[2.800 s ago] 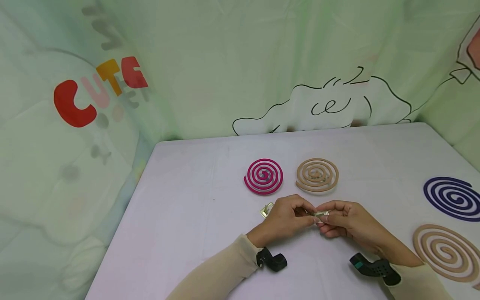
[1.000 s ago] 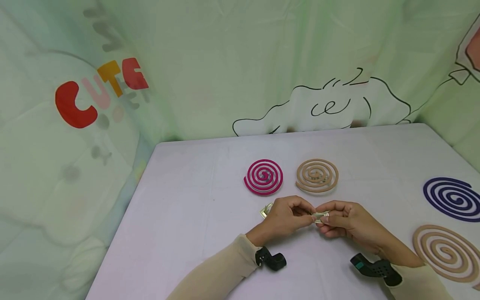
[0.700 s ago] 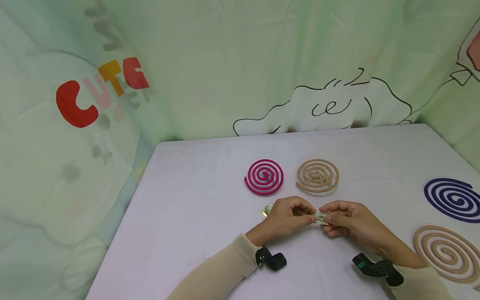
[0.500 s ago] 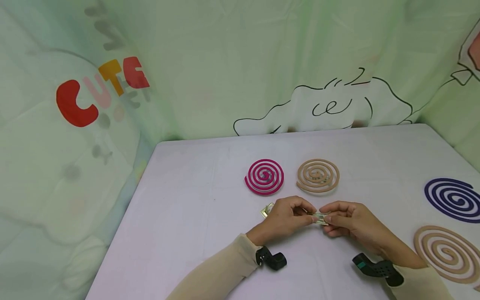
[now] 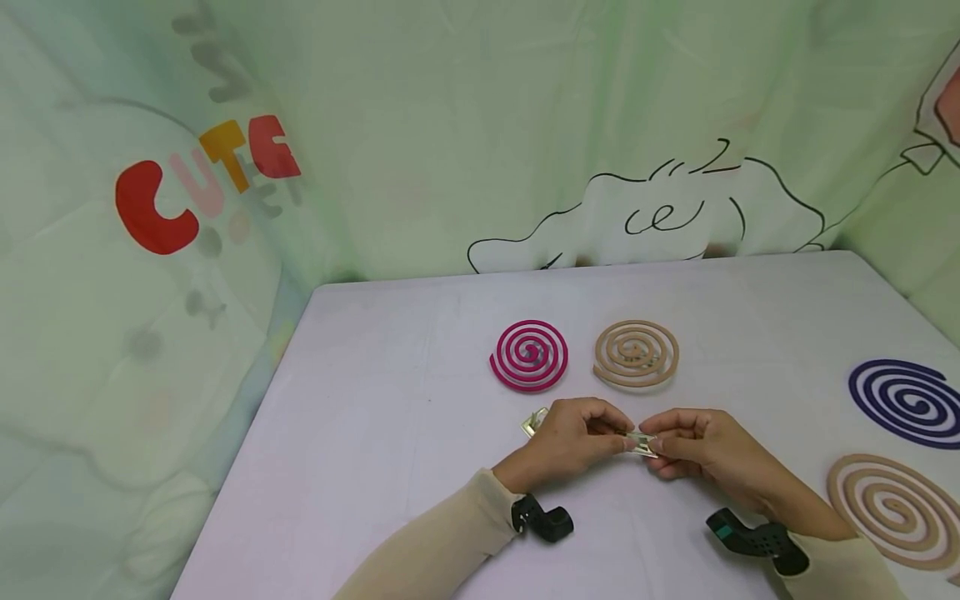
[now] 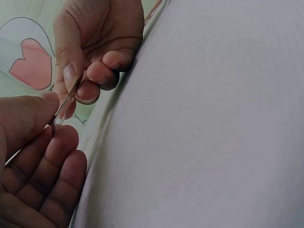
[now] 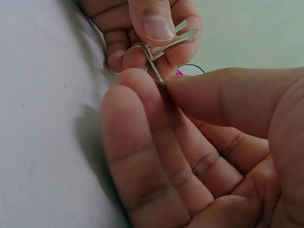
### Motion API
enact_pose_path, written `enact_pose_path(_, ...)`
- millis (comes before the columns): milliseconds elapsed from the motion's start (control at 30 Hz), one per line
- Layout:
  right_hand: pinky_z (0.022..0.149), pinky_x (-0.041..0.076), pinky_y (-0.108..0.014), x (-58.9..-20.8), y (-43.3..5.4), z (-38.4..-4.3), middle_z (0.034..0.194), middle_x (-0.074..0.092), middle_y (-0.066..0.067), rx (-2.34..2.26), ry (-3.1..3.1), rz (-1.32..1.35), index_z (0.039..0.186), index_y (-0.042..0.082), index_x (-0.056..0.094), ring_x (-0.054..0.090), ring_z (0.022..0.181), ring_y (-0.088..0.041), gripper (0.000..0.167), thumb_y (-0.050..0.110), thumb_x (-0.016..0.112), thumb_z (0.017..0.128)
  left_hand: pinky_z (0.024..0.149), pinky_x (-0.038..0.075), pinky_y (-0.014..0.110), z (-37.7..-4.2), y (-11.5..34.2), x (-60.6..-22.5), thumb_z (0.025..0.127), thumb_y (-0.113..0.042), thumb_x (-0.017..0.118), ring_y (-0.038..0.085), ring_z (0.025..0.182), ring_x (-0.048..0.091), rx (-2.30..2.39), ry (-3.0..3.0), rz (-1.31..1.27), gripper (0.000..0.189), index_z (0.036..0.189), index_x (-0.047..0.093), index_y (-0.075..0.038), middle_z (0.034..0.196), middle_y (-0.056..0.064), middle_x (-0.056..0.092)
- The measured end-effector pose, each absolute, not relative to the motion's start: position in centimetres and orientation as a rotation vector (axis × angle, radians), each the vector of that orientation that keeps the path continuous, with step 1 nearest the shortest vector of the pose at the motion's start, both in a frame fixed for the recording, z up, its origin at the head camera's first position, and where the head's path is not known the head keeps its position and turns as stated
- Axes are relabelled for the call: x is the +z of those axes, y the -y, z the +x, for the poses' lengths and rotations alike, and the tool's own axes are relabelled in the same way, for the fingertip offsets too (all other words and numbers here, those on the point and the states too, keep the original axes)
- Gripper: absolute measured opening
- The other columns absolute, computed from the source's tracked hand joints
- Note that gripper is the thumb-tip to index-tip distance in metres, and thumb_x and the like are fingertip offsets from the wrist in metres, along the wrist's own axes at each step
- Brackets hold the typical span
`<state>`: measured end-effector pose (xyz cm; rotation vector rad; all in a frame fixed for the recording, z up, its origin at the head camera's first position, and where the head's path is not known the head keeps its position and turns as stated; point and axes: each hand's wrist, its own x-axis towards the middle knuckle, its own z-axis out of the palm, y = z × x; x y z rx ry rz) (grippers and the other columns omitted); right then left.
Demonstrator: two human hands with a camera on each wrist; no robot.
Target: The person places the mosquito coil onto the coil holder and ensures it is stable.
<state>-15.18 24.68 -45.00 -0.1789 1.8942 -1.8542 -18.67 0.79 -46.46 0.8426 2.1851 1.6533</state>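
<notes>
Between the two hands is a small, thin, shiny metal mosquito coil stand (image 5: 642, 444). My left hand (image 5: 573, 437) pinches its left end between thumb and fingers, while the thumb and fingers of my right hand (image 5: 708, 446) pinch the right end. Seen close in the right wrist view, the stand (image 7: 154, 62) is a flat strip with narrow prongs bent out from it. The left wrist view shows it nearly edge-on. A second metal stand (image 5: 531, 422) lies on the table, partly hidden behind my left hand.
Beyond the hands sit a magenta mosquito coil (image 5: 528, 356) and a tan coil (image 5: 636, 353), with metal bits visible through their rings. To the right lie a dark blue coil (image 5: 911, 402) and a larger-looking tan coil (image 5: 892, 510) on the white-covered table (image 5: 390, 433).
My right hand has shifted slightly right and down, and more of the metal stand shows between the fingers, its right end now tilted lower. My left hand keeps its place; the coils have not moved.
</notes>
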Motion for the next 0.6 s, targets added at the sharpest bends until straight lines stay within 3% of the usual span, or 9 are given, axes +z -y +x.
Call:
enact_pose_path(300, 0.079, 0.062, -0.035, -43.8, -25.6, -14.4, 0.108, 0.076, 0.000, -1.732, -2.118, -0.096, 0.136, -0.011, 0.055, 0.075, 0.095, -0.017, 0.042, 0.017, 0.061, 0.106, 0.076, 0.055, 0.015, -18.6, -0.8, -46.1, 0.092, -0.005, 0.078, -0.008, 0.081, 0.064, 1.608, -2.185, 0.851, 0.015, 0.107, 0.076, -0.006, 0.101, -0.003, 0.075)
enact_pose_path(600, 0.080, 0.059, -0.023, -43.1, -30.3, -12.1, 0.119, 0.073, 0.013, -1.862, -2.314, -0.094, 0.135, 0.019, 0.064, 0.072, 0.104, -0.003, 0.031, 0.008, 0.054, 0.108, 0.072, 0.052, 0.014, -18.7, -0.9, -45.9, 0.090, -0.002, 0.079, -0.008, 0.078, 0.063, 1.590, -2.177, 0.813, 0.015, 0.103, 0.076, -0.008, 0.098, -0.007, 0.074)
